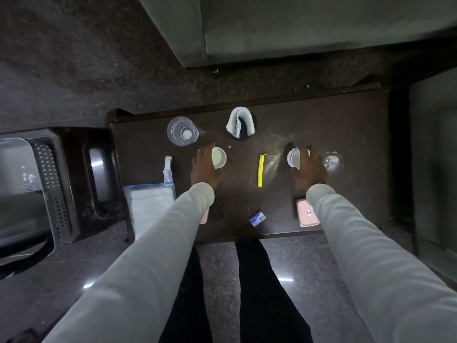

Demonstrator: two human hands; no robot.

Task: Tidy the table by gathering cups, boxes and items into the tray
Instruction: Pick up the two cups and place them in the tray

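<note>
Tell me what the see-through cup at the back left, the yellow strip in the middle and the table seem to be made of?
The see-through cup looks like thin clear plastic, possibly glass: the table shows through its wall. The yellow strip seems to be matte plastic, evenly coloured, with a ridged edge. The table looks like dark wood or laminate with a dull sheen; glare and smears show on it.

No legible text. Small blue packet (257, 218) carries white print, too blurred to read. Pink box (308, 213) bears a dark label, also unreadable.
</note>
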